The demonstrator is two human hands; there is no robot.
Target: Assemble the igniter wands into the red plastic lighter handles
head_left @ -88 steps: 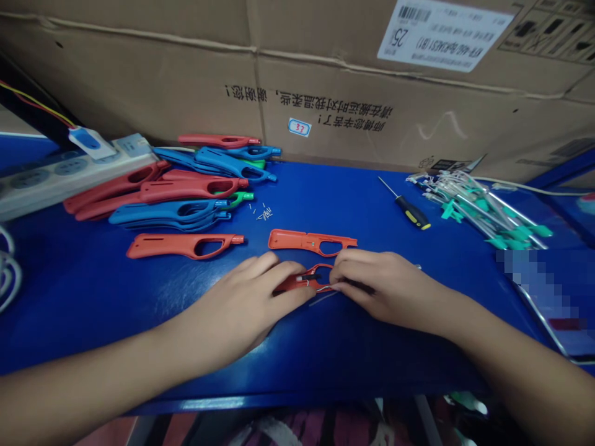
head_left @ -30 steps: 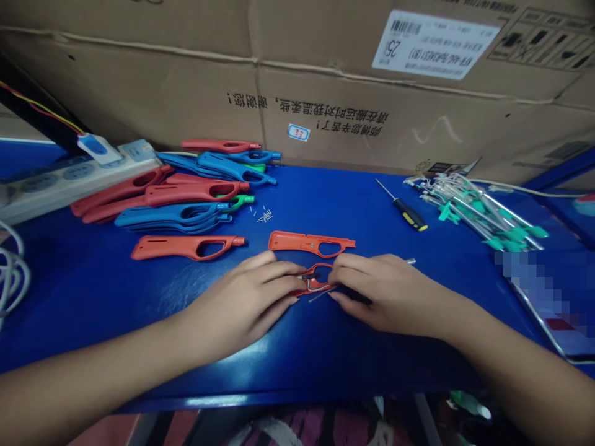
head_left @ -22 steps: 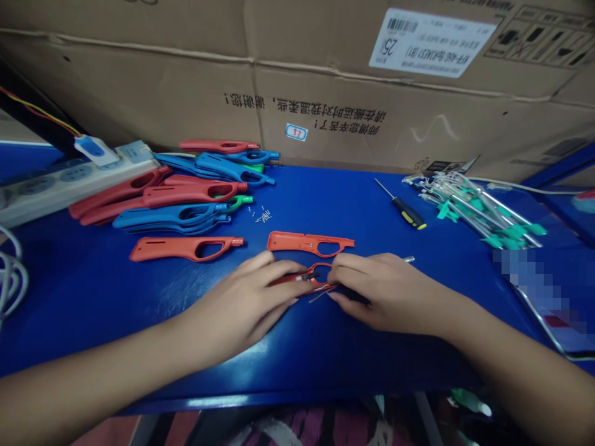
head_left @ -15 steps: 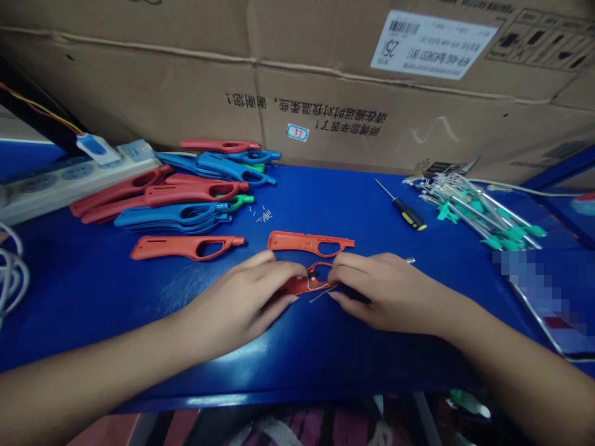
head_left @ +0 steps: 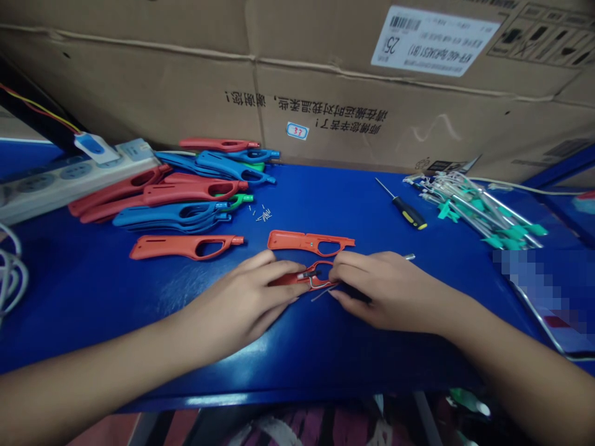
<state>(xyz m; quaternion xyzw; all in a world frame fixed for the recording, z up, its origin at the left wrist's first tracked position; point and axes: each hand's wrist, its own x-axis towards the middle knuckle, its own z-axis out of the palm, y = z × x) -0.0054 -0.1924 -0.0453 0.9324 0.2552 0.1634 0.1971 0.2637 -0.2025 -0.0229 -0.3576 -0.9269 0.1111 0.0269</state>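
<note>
Both hands work at an orange lighter half-shell point(head_left: 320, 284) lying on the blue table, its inside facing up. My left hand point(head_left: 253, 288) is closed around the shell's left part, fingers near a black and silver part point(head_left: 308, 274) and a white wire point(head_left: 318, 286). My right hand point(head_left: 381, 288) pinches the right end of the shell, where a metal tube point(head_left: 409, 257) sticks out behind the fingers. A thin grey strip point(head_left: 321, 294) shows below its fingertips. Just above lies another orange half-shell point(head_left: 307, 243), open side up.
An orange lighter body point(head_left: 186, 246) lies left of the hands. Behind are piled red and blue bodies point(head_left: 171, 215), small screws point(head_left: 264, 215) and a power strip point(head_left: 69, 179). A screwdriver point(head_left: 408, 214) and metal rods with green parts point(head_left: 483, 210) lie right; a cardboard box point(head_left: 186, 80) stands behind.
My left fingers have shifted lower over the shell, uncovering more of the black and silver part and the white wire. My right hand has hardly moved.
</note>
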